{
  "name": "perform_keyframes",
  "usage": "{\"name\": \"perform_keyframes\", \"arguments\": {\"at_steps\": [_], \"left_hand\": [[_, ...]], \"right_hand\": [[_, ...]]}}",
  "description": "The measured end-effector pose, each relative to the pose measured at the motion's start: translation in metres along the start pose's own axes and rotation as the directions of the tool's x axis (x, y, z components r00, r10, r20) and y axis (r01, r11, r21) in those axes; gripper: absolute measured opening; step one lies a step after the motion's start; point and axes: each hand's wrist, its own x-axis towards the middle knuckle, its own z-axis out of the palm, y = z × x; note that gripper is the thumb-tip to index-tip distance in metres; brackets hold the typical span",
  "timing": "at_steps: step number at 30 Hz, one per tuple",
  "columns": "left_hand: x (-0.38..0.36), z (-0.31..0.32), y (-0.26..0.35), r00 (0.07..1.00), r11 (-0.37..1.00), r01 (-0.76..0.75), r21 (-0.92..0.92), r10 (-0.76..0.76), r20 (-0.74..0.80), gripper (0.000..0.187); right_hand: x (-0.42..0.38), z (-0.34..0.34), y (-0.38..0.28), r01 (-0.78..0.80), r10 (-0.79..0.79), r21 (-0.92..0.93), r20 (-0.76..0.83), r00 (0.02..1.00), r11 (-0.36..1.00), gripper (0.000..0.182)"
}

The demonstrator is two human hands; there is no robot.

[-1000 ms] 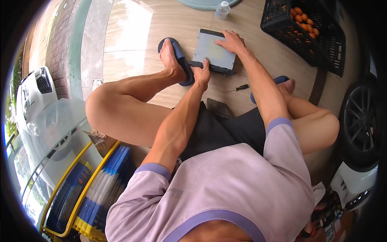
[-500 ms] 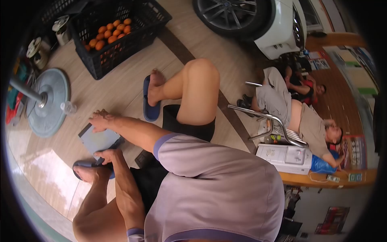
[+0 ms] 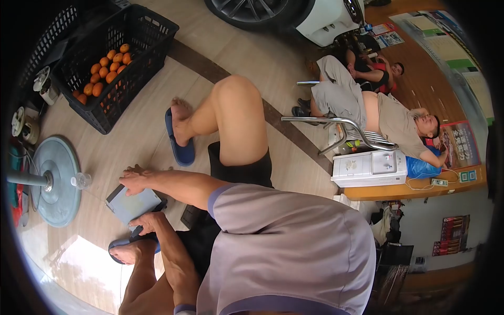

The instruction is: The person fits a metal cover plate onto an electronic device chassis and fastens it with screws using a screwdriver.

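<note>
Low over the tiled floor is a flat, light grey rectangular panel (image 3: 134, 206) with a dark strip along its left edge and dark parts at its right side. I cannot make out its exact kind. My right hand (image 3: 135, 180) is at its upper corner, thumb on the face and bent fingers over the edge. My left hand (image 3: 150, 222) is closed at the lower end, around a small black handle-like piece (image 3: 136, 231). Whether that piece belongs to the panel is hidden. Both hands are between my feet, which wear blue slippers (image 3: 185, 152).
A black crate (image 3: 107, 118) holds several oranges (image 3: 103, 71). Beside the panel stand a clear plastic cup (image 3: 81, 181) and a round grey stand base (image 3: 58, 202). Two people (image 3: 391, 118) sit beyond a metal-armed chair (image 3: 341, 125). A white water dispenser (image 3: 352, 170) and a car wheel (image 3: 247, 10) also show.
My view has turned, so crate, car and people sit farther left and higher or lower. Both hands stay at the panel; my right hand's fingers look less spread.
</note>
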Motion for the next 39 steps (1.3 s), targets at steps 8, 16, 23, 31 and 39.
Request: {"name": "perform_keyframes", "arguments": {"at_steps": [8, 16, 23, 31, 39], "left_hand": [[0.054, 0.009, 0.010, 0.931, 0.918, -0.296, 0.264, 0.216, 0.295, 0.085], [0.113, 0.017, -0.004, 0.689, 0.759, -0.591, 0.274, 0.298, 0.660, 0.066], [0.161, 0.018, -0.032, 0.832, 0.995, -0.080, 0.054, 0.038, 0.553, 0.080], [0.166, 0.024, -0.042, 0.738, 0.989, 0.109, -0.102, -0.012, 0.675, 0.069], [0.143, 0.019, -0.030, 0.765, 0.990, 0.093, -0.102, -0.005, 0.644, 0.071]], "right_hand": [[-0.025, 0.047, 0.060, -0.105, 0.181, 0.365, -0.182, 0.966, 0.925, 0.049], [-0.063, 0.046, 0.072, -0.229, 0.298, 0.380, -0.134, 0.945, 0.896, 0.040], [-0.044, 0.010, 0.061, -0.235, 0.181, 0.507, 0.155, 0.971, 0.829, 0.099], [-0.032, 0.039, 0.071, -0.297, 0.323, 0.568, 0.057, 0.945, 0.768, 0.120], [-0.034, 0.029, 0.061, -0.275, 0.287, 0.603, 0.078, 0.955, 0.749, 0.124]]}}
